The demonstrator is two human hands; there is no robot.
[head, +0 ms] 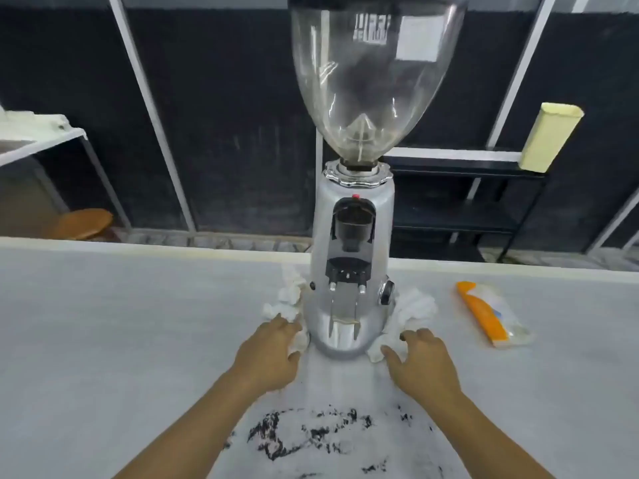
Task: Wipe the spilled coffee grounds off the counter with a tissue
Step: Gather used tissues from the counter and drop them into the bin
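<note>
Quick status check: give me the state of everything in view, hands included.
Coffee grounds: still scattered on counter, near edge.
Left tissue: crumpled against grinder base.
Right tissue: crumpled against grinder base.
Left hand: fingers resting on left tissue.
Right hand: fingers spread on right tissue.
Grinder: upright, hopper looks empty.
Tissue pack: lying flat.

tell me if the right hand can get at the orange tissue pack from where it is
Probably yes: the right hand rests on crumpled tissue beside the grinder, and only bare counter lies between it and the tissue pack.
</note>
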